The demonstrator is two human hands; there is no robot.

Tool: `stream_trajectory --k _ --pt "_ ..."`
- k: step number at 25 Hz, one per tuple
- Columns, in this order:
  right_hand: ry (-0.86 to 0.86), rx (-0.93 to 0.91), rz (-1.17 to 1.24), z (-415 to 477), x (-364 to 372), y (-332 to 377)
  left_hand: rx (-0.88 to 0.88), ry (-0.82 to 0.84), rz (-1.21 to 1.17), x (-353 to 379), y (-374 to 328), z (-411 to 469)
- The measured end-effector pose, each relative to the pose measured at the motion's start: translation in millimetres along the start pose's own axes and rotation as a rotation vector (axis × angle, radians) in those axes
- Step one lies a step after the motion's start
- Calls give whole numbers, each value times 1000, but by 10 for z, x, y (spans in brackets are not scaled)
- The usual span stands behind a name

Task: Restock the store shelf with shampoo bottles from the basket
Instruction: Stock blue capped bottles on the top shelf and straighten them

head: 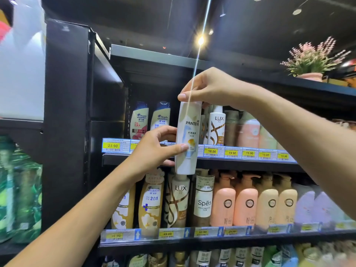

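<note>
Head view, shampoo bottle (187,139) upright, axis vertical

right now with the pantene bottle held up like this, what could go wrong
1. The base of the Pantene bottle hangs below the price-tag rail; pushed straight in, it could strike the rail and dislodge tags.
2. The gap between the Head & Shoulders bottle and the Lux bottle looks tight; a neighbour might tip.
3. The right hand grips only its top, the left hand its lower side; releasing either early could let it swing.
</note>
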State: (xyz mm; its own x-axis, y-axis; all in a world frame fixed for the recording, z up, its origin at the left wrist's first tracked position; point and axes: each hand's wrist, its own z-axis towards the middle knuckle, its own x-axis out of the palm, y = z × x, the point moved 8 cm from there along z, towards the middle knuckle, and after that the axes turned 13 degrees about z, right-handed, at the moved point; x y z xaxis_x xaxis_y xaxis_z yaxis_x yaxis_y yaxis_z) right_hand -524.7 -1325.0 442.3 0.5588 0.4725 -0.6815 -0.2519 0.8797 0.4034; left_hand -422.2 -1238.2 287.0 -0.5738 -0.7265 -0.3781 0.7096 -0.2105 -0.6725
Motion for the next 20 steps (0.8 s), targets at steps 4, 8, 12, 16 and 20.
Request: stream_trajectory --k 4,8,12,16,20 --pt "2 9 68 -9 -38 -55 21 -25 17 -32 36 40" --pt "136 33 25 -40 2 -205 25 -43 9 -46 93 93" --pt "134 -73 23 -64 -50 -178 102 -119 149 -120 40 197" --pt "14 -126 -48 -74 -262 -125 210 -315 485 -297 -21 195" --pt "-148 -162 -239 -21 -397 -177 255 -451 941 -367 90 117"
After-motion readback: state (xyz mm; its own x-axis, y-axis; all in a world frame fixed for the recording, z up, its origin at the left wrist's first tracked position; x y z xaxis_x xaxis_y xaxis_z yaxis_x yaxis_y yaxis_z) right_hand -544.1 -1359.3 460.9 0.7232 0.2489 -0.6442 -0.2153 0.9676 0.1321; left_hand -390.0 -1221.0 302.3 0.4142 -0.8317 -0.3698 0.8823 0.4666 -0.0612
